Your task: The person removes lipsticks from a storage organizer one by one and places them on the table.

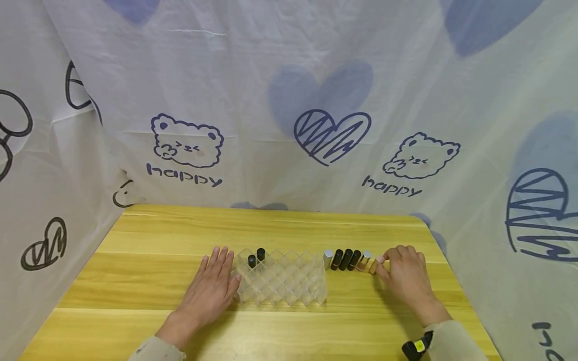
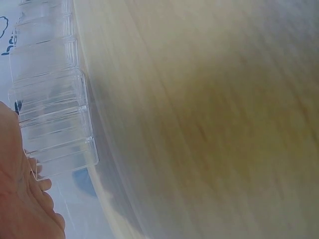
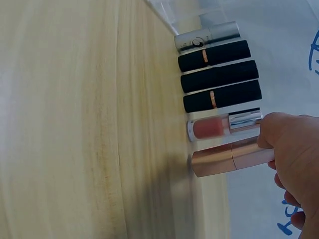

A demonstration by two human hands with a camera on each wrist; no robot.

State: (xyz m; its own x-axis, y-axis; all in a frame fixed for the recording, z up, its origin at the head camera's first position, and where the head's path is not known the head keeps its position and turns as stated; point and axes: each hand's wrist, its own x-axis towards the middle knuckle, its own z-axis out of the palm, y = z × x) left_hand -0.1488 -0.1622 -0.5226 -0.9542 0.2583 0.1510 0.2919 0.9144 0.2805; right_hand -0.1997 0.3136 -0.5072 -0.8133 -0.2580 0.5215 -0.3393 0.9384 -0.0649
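Note:
My right hand (image 1: 408, 273) pinches the top of a rose-gold lipstick tube (image 3: 219, 160) between thumb and fingers, at the right end of a row of tubes. Beside it stands a lip gloss (image 3: 212, 128) with a silver cap and pinkish body. Several black lipstick tubes (image 3: 219, 77) and a silver tube (image 3: 207, 37) continue the row toward the organizer. My left hand (image 1: 209, 288) lies with straight fingers against the left side of a clear plastic lipstick organizer (image 1: 289, 286). Two black-capped tubes (image 1: 252, 260) stand in its back left compartments.
A yellow wood-grain table (image 1: 271, 333) lies under everything. White cloth (image 1: 253, 85) printed with hearts and bear faces hangs behind the table and along both sides. A black band with a yellow mark (image 1: 419, 346) is on the right wrist.

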